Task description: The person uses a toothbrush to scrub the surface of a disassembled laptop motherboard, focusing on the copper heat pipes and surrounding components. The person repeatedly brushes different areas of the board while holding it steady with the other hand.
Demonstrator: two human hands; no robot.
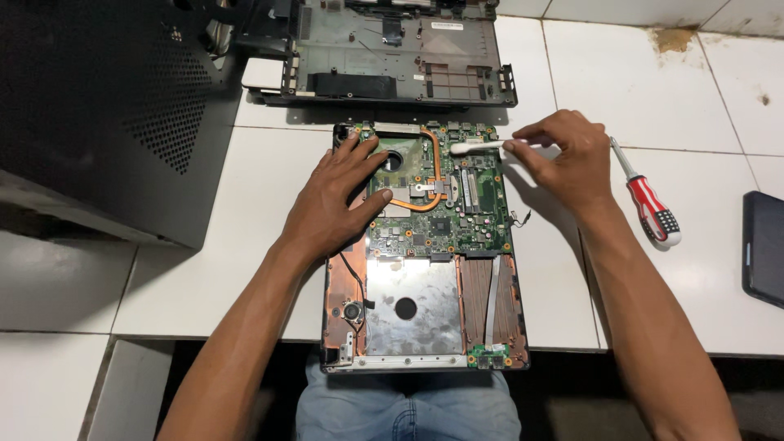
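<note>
While the left hand (339,204) lies flat (fingers spread) on the green motherboard (441,196), the right hand (567,155) pinches a white brush (478,148) above its upper edge.

In the middle of the frame I see an opened laptop base (425,314) lying on the white tiled surface (237,245), with its green motherboard (457,220) and a copper heat pipe (435,163) uncovered. My left hand (339,204) lies flat on the left part of the board, and my right hand (567,155) pinches a white cotton swab (478,148) whose tip is over the upper edge of the board. At the right a red and white screwdriver (652,208) lies just beside my right wrist, a grey laptop cover (392,53) rests at the top, and a black perforated case (98,114) fills the upper left.
</note>
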